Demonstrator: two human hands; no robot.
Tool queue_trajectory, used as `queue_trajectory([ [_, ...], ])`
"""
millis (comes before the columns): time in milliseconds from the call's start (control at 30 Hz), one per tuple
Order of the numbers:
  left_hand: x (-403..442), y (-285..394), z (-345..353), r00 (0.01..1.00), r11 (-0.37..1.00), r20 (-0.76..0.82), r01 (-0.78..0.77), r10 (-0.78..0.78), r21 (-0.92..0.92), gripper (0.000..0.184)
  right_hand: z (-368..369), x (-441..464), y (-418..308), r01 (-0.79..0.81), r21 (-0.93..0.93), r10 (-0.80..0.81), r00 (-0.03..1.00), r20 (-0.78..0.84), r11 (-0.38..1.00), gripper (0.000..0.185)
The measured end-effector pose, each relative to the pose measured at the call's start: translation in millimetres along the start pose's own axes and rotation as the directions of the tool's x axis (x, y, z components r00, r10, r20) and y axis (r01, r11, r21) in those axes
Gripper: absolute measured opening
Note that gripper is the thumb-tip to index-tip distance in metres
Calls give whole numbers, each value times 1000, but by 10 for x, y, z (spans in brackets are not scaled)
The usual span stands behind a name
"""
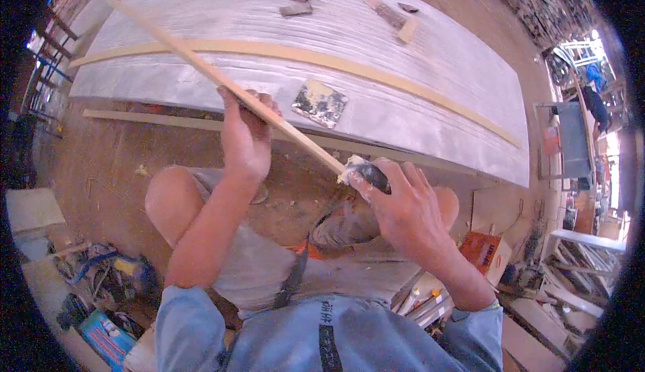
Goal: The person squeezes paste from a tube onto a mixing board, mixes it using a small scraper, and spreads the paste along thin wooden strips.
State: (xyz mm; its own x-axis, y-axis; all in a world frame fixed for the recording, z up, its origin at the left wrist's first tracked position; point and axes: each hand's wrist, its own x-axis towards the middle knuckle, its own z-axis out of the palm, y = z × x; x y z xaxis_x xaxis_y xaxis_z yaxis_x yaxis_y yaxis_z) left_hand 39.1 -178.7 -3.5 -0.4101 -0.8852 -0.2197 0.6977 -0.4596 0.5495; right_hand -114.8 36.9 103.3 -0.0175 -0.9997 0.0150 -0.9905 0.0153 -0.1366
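A long, thin wooden strip [195,60] runs slantwise from the upper left down to the middle. My left hand [247,133] is closed round it, below its midpoint. At its lower right end, my right hand [410,204] grips a dark tool [371,174] with pale paste on its edge, which touches the strip's tip. Between the hands, a square plate [320,103] smeared with pale paste lies on the whitish work surface [430,70]. Behind it, a second wooden strip [302,58] lies across that surface.
Sandpaper-like scraps [295,3] and a small block [408,29] lie farther back. Another strip [154,118] runs along the near edge. An orange-brown box [480,251] stands at right, cluttered tools [107,271] at lower left. A person [596,107] is at far right.
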Motion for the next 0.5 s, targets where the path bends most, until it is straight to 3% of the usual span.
queue_trajectory([
  [100, 66, -39, -97, 997, 997, -56, -42, 46, 70, 48, -51, -247, 187, -65, 39, 63, 997, 53, 997, 46],
  [133, -5, -7, 94, 974, 990, -213, -54, 81, 130, 46, -121, -364, 317, -97, 166, 90, 995, 51, 981, 43],
  [167, 39, 1, -9, 986, 986, -132, -84, 103, 143, 45, -199, -522, 429, -137, 288, 126, 990, 58, 948, 40],
  [200, 89, 4, -100, 992, 983, -59, -103, 113, 154, 44, -286, -706, 520, -194, 276, 179, 981, 80, 941, 40],
  [233, 202, 39, -338, 979, 996, 199, -55, 41, 66, 46, -375, -898, 616, -268, 364, 271, 962, 46, 892, 39],
  [267, 195, 64, -317, 995, 989, 72, -71, 62, 131, 46, -455, -1089, 685, -324, 448, 358, 934, 10, 833, 39],
  [300, 166, 66, -127, 984, 991, -157, -67, 85, 116, 46, -491, -1306, 752, -363, 434, 393, 919, 22, 825, 39],
  [333, 236, 119, -214, 998, 995, -46, -35, 40, 96, 45, -482, -1519, 814, -420, 360, 439, 898, 31, 833, 35],
  [433, 205, 83, -119, 997, 985, -51, -50, 59, 167, 50, -323, -2088, 886, -507, 247, 516, 856, 33, 826, 33],
  [500, 192, 61, -113, 997, 981, -53, -42, 53, 192, 50, -227, -2338, 868, -545, 85, 529, 834, 153, 834, 36],
])
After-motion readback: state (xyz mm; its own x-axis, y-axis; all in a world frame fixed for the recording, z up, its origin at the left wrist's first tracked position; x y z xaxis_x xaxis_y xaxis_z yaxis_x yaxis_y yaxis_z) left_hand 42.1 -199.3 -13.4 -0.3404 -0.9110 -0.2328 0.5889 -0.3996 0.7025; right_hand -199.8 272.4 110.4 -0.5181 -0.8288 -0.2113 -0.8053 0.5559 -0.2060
